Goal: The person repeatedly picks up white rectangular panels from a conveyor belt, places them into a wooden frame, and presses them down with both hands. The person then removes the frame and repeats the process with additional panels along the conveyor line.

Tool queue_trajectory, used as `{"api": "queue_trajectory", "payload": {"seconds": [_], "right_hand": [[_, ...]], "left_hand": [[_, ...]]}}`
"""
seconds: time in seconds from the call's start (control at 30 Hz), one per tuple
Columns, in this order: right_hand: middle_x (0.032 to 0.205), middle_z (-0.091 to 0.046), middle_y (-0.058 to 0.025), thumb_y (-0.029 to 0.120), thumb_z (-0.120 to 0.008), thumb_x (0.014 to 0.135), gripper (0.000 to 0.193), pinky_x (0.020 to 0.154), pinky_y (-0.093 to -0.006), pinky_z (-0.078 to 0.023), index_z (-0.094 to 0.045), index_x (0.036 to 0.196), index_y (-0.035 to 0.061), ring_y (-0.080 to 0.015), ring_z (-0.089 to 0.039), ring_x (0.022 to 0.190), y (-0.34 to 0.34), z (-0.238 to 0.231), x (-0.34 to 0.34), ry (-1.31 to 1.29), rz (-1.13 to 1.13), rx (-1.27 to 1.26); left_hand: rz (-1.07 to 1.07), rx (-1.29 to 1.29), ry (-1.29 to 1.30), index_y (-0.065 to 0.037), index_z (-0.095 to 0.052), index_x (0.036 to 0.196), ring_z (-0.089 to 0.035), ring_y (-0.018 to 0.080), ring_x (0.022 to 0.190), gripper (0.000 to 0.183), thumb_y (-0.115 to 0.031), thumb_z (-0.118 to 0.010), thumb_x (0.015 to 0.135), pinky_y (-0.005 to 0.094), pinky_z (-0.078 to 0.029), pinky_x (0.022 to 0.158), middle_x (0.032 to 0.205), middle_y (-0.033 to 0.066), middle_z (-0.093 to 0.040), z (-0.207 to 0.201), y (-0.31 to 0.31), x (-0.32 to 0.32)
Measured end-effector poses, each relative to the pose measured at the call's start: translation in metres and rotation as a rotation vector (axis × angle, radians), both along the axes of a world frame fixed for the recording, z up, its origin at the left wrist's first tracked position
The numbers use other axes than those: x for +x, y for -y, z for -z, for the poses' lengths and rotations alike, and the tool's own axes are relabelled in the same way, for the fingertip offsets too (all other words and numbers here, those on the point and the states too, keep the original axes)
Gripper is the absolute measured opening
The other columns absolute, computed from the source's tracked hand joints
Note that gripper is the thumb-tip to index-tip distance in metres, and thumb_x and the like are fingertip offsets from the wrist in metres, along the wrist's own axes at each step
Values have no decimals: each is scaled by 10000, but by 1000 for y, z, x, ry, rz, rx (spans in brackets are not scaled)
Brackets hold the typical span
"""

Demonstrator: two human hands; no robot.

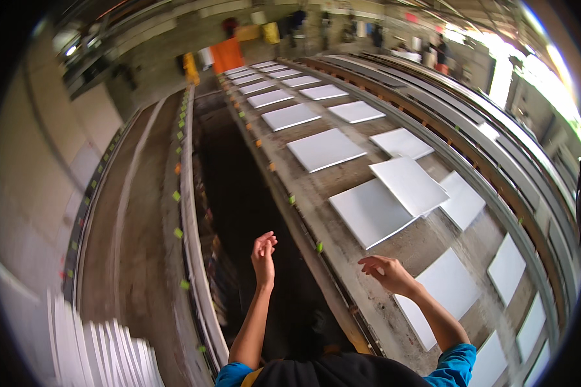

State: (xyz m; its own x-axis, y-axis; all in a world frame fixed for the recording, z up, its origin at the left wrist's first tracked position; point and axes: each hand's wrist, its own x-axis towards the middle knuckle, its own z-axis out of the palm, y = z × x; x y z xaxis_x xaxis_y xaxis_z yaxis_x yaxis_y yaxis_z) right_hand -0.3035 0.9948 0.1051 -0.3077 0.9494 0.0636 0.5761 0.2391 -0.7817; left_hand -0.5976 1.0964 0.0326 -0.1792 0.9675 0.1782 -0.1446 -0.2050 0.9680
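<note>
My left hand (263, 260) is held over the dark gap between two long tables, its fingers loosely bent and holding nothing. My right hand (388, 273) hovers near the edge of the right-hand table (313, 193), fingers reaching out, also with nothing in it. Nearest to that hand lies a white flat panel (452, 284), partly hidden by my right forearm. Just beyond, another white panel (365, 213) sits on the table, with a second panel (410, 184) resting askew over its corner and reaching toward a panel (463, 200) on the right.
More white panels (326, 149) run in two rows toward the far end. A long brown table (135, 213) stands left of the gap, with several white boards (103, 348) on edge at lower left. Orange cloth (227, 56) hangs at the back. Metal rails (497, 148) border the right.
</note>
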Motion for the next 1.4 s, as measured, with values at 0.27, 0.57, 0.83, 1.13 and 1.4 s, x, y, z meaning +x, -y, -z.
{"api": "queue_trajectory", "payload": {"seconds": [0.27,0.57,0.83,1.13,1.4], "right_hand": [[935,-635,-76,-5,-449,853,251,736,-283,-512,-564,1071,42,-155,-617,839,-44,56,82,-443,611,29],[961,-592,-102,88,-486,875,203,708,-271,-505,-553,1051,13,-159,-603,808,-62,104,122,-658,1179,103],[1047,-520,-129,191,-540,870,419,858,-345,-453,-376,1189,-27,-218,-562,959,-126,109,121,-1152,1469,184],[925,-511,-83,169,-615,827,350,748,-335,-433,-464,1074,-29,-188,-504,797,-160,111,128,-1341,1612,121],[1085,-501,-203,63,-434,868,291,919,-463,-440,-410,1107,-101,-334,-523,999,-143,36,91,-1407,1550,325]], "left_hand": [[414,88,-136,-80,-549,1084,-520,89,948,248,-233,-438,923,254,-397,832,1049,1,-560,-32,-151,94],[707,59,-306,-73,-514,1134,-450,133,1096,267,-190,-427,910,287,-352,915,1180,32,-516,-2,-248,227],[704,276,-589,-24,-416,1232,-401,335,1145,436,-136,-517,823,402,-332,973,1205,179,-432,60,-325,325],[838,214,-571,-114,-448,1149,-399,274,1009,472,-149,-625,713,385,-360,889,1090,150,-415,66,-333,347],[1134,-42,-275,-112,-429,1109,-397,193,921,440,-153,-596,705,311,-398,787,1082,106,-342,8,-312,334]]}}
